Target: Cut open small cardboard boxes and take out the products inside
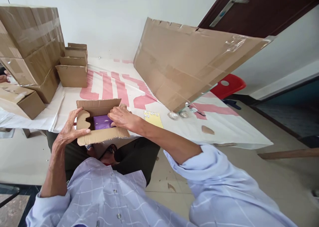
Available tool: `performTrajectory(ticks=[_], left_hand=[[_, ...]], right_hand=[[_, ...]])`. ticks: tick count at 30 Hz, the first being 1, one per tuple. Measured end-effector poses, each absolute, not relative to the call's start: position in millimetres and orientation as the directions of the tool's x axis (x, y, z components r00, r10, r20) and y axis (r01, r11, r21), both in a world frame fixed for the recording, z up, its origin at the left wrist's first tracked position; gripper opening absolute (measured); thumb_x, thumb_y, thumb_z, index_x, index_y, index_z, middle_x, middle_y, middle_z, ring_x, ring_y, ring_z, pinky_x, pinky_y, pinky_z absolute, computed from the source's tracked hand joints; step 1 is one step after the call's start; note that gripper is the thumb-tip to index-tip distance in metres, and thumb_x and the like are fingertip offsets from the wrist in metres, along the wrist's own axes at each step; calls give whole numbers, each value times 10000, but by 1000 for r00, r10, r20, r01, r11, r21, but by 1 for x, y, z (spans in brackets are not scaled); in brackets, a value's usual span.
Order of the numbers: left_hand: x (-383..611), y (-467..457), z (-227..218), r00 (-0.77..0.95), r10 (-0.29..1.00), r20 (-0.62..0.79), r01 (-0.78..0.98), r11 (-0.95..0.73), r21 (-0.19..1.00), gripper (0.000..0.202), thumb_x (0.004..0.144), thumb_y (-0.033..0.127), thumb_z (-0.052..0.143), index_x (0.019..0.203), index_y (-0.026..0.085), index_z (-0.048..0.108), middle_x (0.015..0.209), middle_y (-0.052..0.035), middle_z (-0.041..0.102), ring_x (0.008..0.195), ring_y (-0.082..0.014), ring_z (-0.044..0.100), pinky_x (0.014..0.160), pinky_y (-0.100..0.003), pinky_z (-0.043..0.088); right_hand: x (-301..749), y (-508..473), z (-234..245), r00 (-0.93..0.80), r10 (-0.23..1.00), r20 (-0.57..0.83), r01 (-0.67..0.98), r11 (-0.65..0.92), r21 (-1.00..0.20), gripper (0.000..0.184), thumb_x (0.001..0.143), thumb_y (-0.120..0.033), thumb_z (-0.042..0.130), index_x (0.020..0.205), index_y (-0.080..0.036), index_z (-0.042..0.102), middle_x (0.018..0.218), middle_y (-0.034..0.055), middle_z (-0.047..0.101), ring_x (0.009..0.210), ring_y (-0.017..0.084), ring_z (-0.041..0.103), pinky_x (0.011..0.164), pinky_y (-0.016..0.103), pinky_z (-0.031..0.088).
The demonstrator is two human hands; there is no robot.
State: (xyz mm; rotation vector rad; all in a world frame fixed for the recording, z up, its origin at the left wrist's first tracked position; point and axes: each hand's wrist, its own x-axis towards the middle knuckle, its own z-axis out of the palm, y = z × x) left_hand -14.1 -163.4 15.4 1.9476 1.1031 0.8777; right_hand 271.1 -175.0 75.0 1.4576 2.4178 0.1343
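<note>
A small open cardboard box (99,139) sits at the near edge of the table. A purple packet (101,122) lies inside it. My left hand (66,130) grips the box's left side, thumb on the front wall and fingers over the folded flap. From the right, my right hand (121,116) reaches into the box, with its fingers bent down onto the purple packet and pressing on it.
A white cloth with pink lettering (119,87) covers the table. Taped cartons (30,47) are stacked at the left, small folded boxes (73,67) behind. A big flattened carton (189,60) leans at the right. A yellow sheet (153,118), tape bits and a red stool (228,85) lie beyond.
</note>
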Motion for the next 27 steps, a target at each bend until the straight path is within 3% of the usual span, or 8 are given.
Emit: performTrajectory(ticks=[4, 13, 21, 27], left_hand=[[-16, -161, 10, 410, 887, 211, 395, -381, 836, 1124, 750, 791, 879, 1686, 331, 460, 1705, -159, 438, 1577, -484, 442, 1143, -601, 567], [-16, -159, 6, 421, 883, 209, 380, -380, 843, 1158, 744, 791, 879, 1711, 333, 437, 1720, -166, 414, 1589, -495, 419, 1132, -615, 575], [-15, -162, 11, 422, 887, 186, 380, -359, 852, 1157, 748, 795, 867, 1713, 332, 430, 1747, -151, 394, 1609, -478, 398, 1179, -602, 543], [-16, -159, 8, 418, 888, 191, 379, -362, 852, 1153, 751, 802, 865, 1711, 334, 431, 1739, -156, 396, 1598, -483, 409, 1166, -607, 549]], right_hand=[[258, -165, 84, -383, 852, -356, 854, 474, 214, 347, 1021, -293, 764, 1317, -111, 764, 1330, 226, 783, 1234, 360, 750, 954, 412, 551], [251, -151, 84, -376, 806, -458, 833, 510, 214, 344, 1006, -250, 738, 1320, -117, 784, 1368, 235, 780, 1276, 366, 753, 964, 411, 576], [251, -150, 79, -486, 775, -404, 767, 600, 228, 299, 1004, -184, 693, 1283, -118, 779, 1276, 234, 782, 1181, 341, 758, 952, 396, 538], [253, -140, 63, -522, 774, -357, 777, 605, 174, 305, 1070, -115, 511, 1216, -124, 779, 1193, 212, 780, 1086, 296, 725, 923, 382, 463]])
